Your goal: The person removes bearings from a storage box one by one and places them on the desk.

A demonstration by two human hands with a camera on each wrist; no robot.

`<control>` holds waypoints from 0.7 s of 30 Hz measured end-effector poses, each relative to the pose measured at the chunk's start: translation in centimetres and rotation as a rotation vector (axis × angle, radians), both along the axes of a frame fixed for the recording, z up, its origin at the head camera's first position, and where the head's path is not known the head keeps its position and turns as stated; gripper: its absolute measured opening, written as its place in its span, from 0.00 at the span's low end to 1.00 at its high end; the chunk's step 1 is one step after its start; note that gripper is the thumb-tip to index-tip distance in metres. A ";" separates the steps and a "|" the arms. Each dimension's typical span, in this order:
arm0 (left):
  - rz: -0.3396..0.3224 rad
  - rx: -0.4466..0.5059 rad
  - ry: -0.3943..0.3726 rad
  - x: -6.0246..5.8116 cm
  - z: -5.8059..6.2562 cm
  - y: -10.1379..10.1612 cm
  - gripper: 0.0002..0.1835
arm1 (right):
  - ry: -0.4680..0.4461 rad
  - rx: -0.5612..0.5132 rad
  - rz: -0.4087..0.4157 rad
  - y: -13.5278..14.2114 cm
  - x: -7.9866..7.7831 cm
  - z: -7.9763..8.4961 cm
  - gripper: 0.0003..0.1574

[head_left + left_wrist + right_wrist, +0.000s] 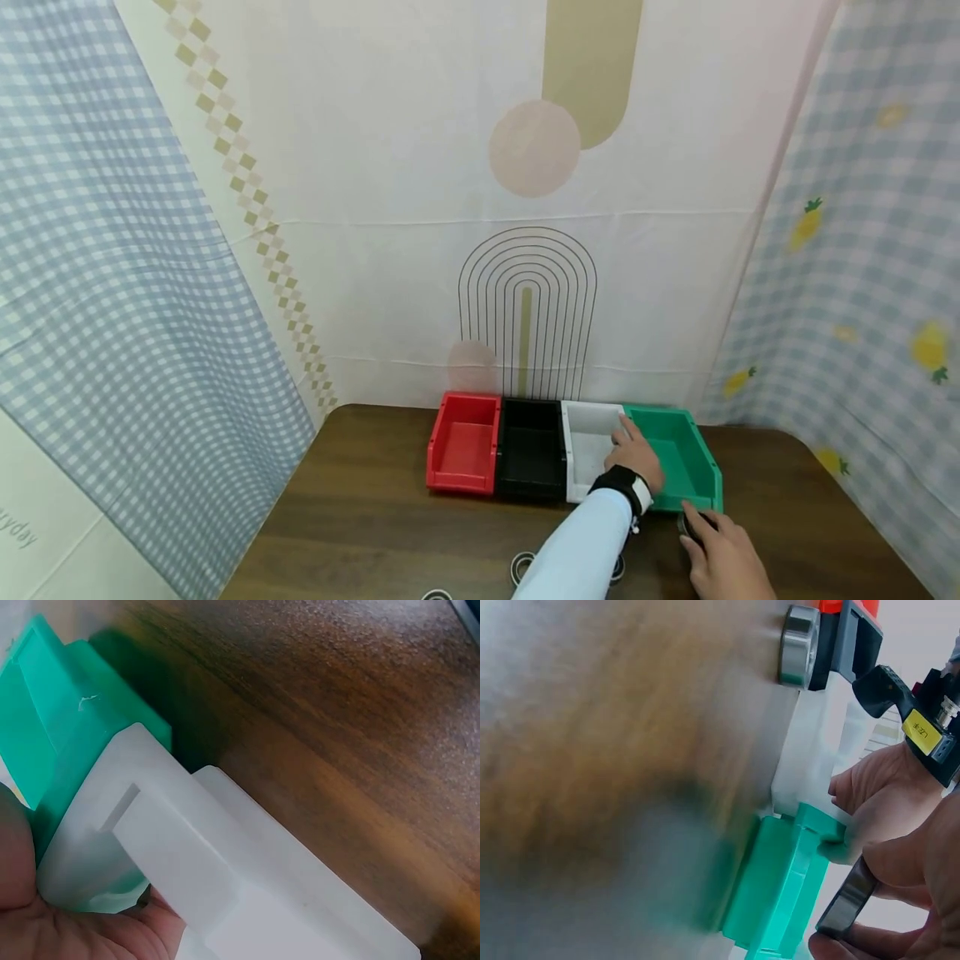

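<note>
A row of open bins stands at the back of the table: red (463, 450), black (531, 450), white (588, 446) and green (678, 454). My left hand (636, 461) reaches to where the white and green bins meet. In the left wrist view its thumb and fingers lie on either side of their adjoining walls, pinching them; some fingertips are hidden. In front of the green bin, my right hand (727, 557) holds a metal ball bearing (847, 900) between thumb and fingers, on edge in the right wrist view.
More bearings lie on the wooden table (360, 508): one left of the left sleeve (521, 568), another bearing (618, 569) partly behind it, and a bearing (437, 595) at the bottom edge. Fabric curtains (390, 292) hang behind the table and at both sides.
</note>
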State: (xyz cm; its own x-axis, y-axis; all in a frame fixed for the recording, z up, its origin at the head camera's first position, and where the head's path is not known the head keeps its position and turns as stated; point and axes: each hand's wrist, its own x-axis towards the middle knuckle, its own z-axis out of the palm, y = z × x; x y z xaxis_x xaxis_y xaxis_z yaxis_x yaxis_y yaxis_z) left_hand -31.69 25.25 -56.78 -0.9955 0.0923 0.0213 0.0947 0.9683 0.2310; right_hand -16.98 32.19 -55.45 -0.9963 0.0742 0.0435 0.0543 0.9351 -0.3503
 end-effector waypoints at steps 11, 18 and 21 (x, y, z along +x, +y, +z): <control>-0.010 -0.023 0.019 -0.3 -0.3 -0.2 0.50 | -0.072 -0.011 0.006 0.1 0.8 -0.6 0.33; -0.014 -0.004 0.033 -0.2 -0.2 -0.3 0.48 | -0.131 0.022 0.008 0.1 1.3 -0.4 0.33; -0.014 -0.010 0.053 -0.2 -0.2 -0.2 0.48 | -0.129 0.022 0.008 0.1 1.4 -0.4 0.33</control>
State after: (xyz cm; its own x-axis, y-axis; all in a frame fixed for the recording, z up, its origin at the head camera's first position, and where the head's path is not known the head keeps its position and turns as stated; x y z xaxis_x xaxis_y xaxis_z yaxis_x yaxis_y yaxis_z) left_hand -31.92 25.01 -57.03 -0.9916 0.1064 0.0734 0.1200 0.9690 0.2158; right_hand -15.56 32.28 -55.90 -0.9943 0.0665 -0.0834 0.0900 0.9431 -0.3202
